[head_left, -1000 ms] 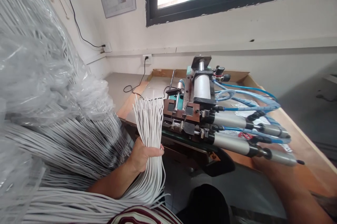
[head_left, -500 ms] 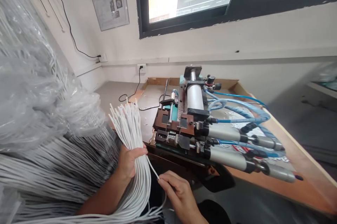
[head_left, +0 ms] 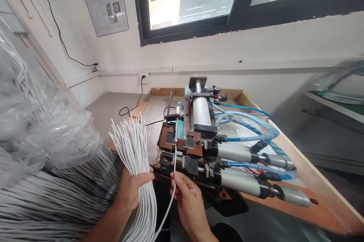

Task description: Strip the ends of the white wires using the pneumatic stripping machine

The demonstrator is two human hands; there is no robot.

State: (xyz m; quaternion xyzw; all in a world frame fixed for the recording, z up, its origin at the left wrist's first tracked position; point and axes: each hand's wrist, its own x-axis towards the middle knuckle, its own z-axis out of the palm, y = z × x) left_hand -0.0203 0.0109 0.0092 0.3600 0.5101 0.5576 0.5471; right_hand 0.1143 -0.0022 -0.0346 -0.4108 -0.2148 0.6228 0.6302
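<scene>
My left hand point(head_left: 132, 187) is wrapped round a thick bundle of white cables point(head_left: 135, 147), whose cut ends fan out above the thumb. Between thumb and fingers, my right hand point(head_left: 186, 198) pinches a single white cable point(head_left: 175, 164). That cable's upper end lies in the gap between the brown jaw blocks point(head_left: 194, 142) of a pneumatic machine point(head_left: 201, 111); its lower part curves down toward the bundle. The exact cable tip is hard to make out inside the machine. Both hands are in front of the machine, the left one beside its left edge.
Plastic-wrapped masses of grey cables point(head_left: 57, 192) fill the left side. Silver air cylinders point(head_left: 241, 181) stick out to the right of the machine, with blue air hoses point(head_left: 256, 119) behind them. A wooden border point(head_left: 307, 158) edges the bench. Small white scraps lie behind the cylinders.
My right hand has lifted the single cable away from the bundle and up to the machine, its end now between the jaws. My left hand still grips the bundle. The view has shifted slightly.
</scene>
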